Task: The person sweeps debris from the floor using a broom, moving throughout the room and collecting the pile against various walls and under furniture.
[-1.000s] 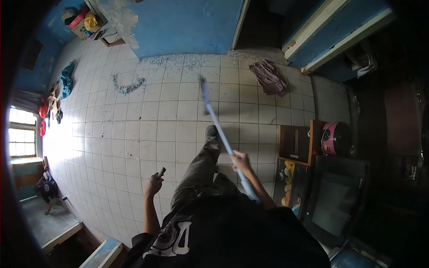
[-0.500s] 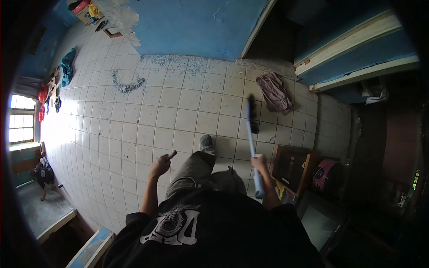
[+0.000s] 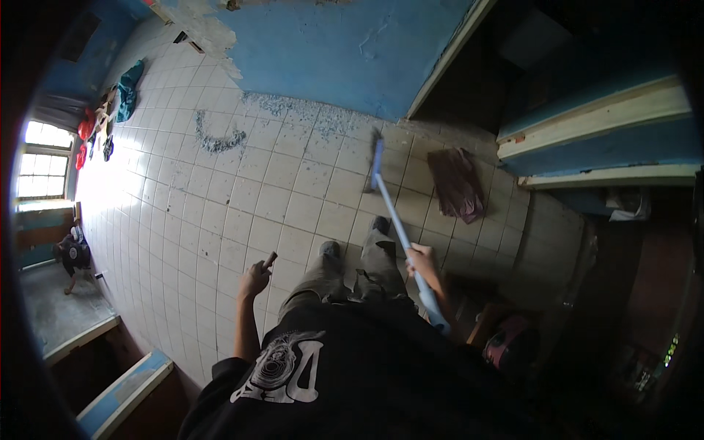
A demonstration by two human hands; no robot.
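My right hand (image 3: 422, 260) is wrapped round the light blue handle of a broom (image 3: 396, 220). The broom's head, with dark bristles, is over the tiles ahead of my feet, just short of the paint flakes (image 3: 323, 121) along the blue wall. My left hand (image 3: 254, 281) hangs at my left side, closed on a short brown stick-like piece (image 3: 270, 259); its kind is too small to tell. Right of the broom, a crumpled mauve cloth (image 3: 456, 183) lies on the floor.
Another curved heap of flakes (image 3: 220, 141) lies farther left. A doorway opens beyond the blue wall (image 3: 315, 51). At lower right is a dark pink and black object (image 3: 507, 345). A teal cloth (image 3: 129, 92) lies far left, near a bright window (image 3: 44, 158). A person (image 3: 73, 253) shows at left.
The broom head has swung left, away from the mauve cloth and toward the flakes. Both my feet now show instead of one. My left hand still grips the brown piece.
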